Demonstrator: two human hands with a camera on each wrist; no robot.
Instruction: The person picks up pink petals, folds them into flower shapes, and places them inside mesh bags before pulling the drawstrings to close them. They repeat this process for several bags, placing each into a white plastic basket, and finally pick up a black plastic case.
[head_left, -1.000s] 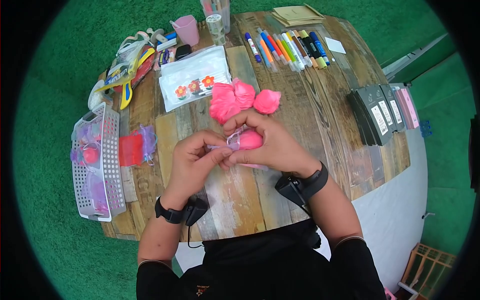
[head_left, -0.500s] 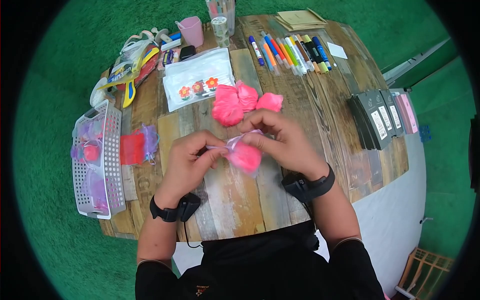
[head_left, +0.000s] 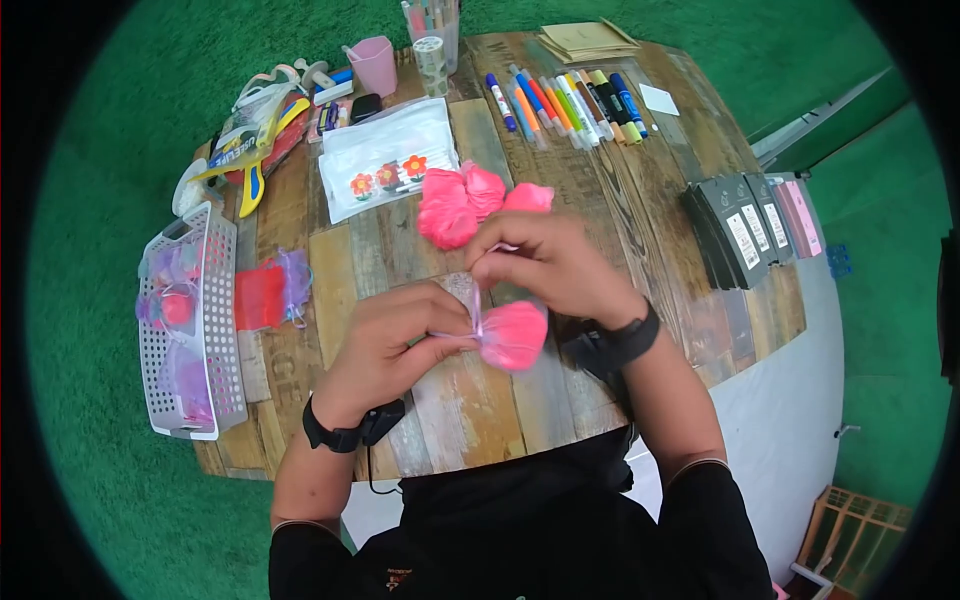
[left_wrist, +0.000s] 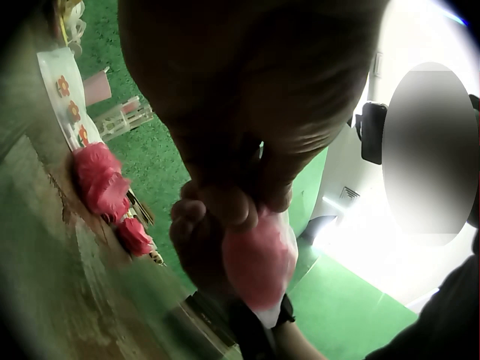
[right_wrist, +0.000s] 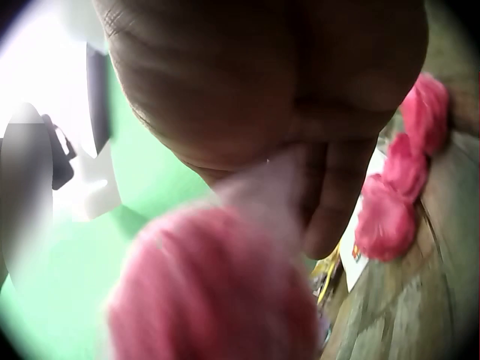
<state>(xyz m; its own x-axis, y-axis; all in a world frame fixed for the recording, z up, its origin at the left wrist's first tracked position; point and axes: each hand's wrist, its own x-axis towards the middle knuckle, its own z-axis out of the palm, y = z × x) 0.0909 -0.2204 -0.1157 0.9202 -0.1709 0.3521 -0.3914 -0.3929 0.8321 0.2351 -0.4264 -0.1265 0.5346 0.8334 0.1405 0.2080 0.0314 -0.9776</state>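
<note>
A sheer lilac drawstring pouch [head_left: 517, 335] with something bright pink inside hangs between the hands, over the middle of the table. My left hand [head_left: 395, 340] pinches a drawstring at the pouch's gathered neck. Above and to the right, my right hand [head_left: 545, 260] pinches another drawstring [head_left: 477, 300], stretched upward from the neck. The filled pouch [left_wrist: 259, 262] bulges below the fingers in the left wrist view, and it looms blurred in the right wrist view. Pink petal-like bundles [head_left: 447, 207] lie just beyond the hands.
A white perforated basket [head_left: 225, 330] of pouches stands at the left, with red and lilac pouches [head_left: 262, 298] beside it. Further back are a flower-printed white packet [head_left: 385, 150], a pink cup [head_left: 376, 66] and several markers [head_left: 570, 105]. Black boxes [head_left: 725, 230] stand at the right edge.
The right hand has moved from the pouch's body to a drawstring and pulled it up and away. The pouch has swung out to the right of the left hand, its neck gathered.
</note>
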